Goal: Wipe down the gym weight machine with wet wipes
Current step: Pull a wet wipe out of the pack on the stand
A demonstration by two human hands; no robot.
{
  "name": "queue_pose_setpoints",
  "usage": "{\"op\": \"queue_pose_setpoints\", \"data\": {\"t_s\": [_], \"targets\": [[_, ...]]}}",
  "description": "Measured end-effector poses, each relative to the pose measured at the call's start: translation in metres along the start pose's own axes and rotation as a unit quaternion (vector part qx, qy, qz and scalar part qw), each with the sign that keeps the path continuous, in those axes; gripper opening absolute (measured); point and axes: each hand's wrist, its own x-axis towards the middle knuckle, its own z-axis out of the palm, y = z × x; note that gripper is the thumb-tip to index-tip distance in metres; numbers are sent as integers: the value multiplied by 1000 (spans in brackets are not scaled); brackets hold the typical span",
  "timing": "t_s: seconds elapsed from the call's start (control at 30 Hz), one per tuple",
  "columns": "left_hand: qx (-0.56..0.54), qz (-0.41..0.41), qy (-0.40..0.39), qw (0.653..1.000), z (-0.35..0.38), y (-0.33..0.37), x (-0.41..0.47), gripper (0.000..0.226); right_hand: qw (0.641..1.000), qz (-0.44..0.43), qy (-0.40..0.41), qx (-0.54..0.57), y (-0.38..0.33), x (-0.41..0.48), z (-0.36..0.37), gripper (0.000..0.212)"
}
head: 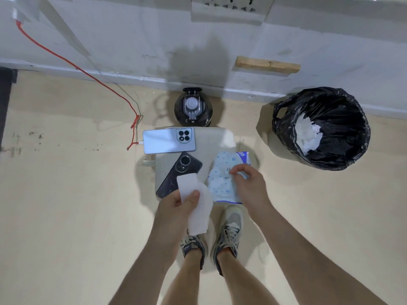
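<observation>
the left hand gripped 1 white wipe between thumb and fingers — the right hand pinched the top of the dotted wipes pack, which lay on a pale pad at 3 o'clock from the dark phone.

Two phones on a stool — lined bin, bottle nearby.

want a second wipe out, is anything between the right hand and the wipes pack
Nothing visible does. The right hand is on the wipes pack, fingers pinching at its top. The black phone lies beside the pack, to its left.
</observation>
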Motion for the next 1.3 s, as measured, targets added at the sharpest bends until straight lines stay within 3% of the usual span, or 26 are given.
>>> {"op": "queue_pose_setpoints", "data": {"t_s": [0.17,0.23,0.3,0.4,0.5,0.57,0.67,0.7,0.77,0.8,0.83,0.87,0.9,0.93,1.0,1.1,1.17,1.3], "targets": [[-46,-8,-16,999,1,-28,42,17,997,-49,-6,-60,59,47,37,34],[-46,-10,-12,999,-2,-36,53,17,977,-77,-6,-199,79,51,37,34],[-36,-3,-19,999,-2,-43,60,17,916,-116,8,-385,86,46,34,44],[-25,-6,-26,999,2,-48,69,33,854,-236,42,-462,87,37,35,69],[-21,-4,-25,999,9,-46,85,42,775,-326,-47,-539,114,35,47,72],[-24,14,-25,999,9,-43,97,38,737,-328,-89,-584,128,38,50,73],[-55,24,-34,998,9,-31,102,29,742,-329,-134,-568,117,43,45,71],[-53,26,-37,998,10,-27,99,26,773,-305,-166,-531,105,43,41,64],[-35,35,-30,998,17,-19,86,17,927,-147,-186,-292,65,30,24,50],[-30,40,-22,999,21,-15,77,13,975,-48,-190,-104,43,15,10,50],[-31,43,-13,998,25,-10,68,13,978,26,-201,50,21,1,-4,54],[-37,49,-10,998,29,-5,56,13,956,78,-231,165,2,-13,-14,59],[-44,54,-8,998,35,2,44,15,943,77,-258,197,-14,-30,-24,57],[-51,58,-12,997,40,10,30,17,946,50,-258,189,-29,-45,-30,47],[-70,58,-13,996,50,25,0,20,971,-7,-183,152,-51,-76,-37,17],[-89,42,-19,995,59,43,-42,22,988,5,-57,142,-67,-112,-46,17],[-102,44,-37,993,61,53,-71,29,981,35,-38,187,-80,-137,-56,10],[-108,45,-81,990,57,70,-128,32,958,61,-15,280,-106,-185,-78,18]]}}
